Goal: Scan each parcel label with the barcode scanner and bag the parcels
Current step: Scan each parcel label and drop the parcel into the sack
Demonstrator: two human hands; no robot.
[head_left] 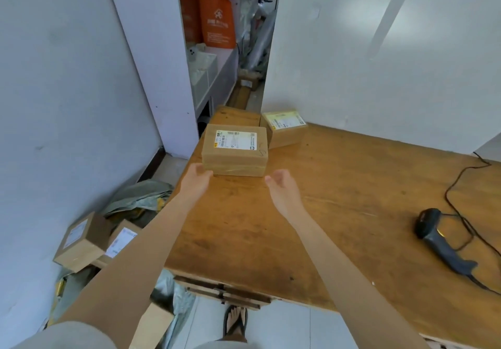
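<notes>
1. Resting against the near left corner of the lower box (235,170), the left grip (199,175) has its fingers laid flat on the cardboard; it is released and clasps nothing.
2. The front parcel (234,146) sits label up on that lower box, at the left edge of the table (339,186).
3. The right grip (282,186) hovers just short of the front parcel's near right corner, fingers loosely spread, released and apart from the cardboard.
4. Just behind and right of the front parcel stands a smaller labelled parcel (284,129); directly behind it lies a plain brown box (235,116).
5. The barcode scanner (439,237) lies on its side on the table, well right of the front parcel and nearer the person, with its cord (458,183) trailing away.
6. On the floor, left of and below the front parcel, two labelled floor parcels (81,240) lie beside grey bags (141,199).
</notes>
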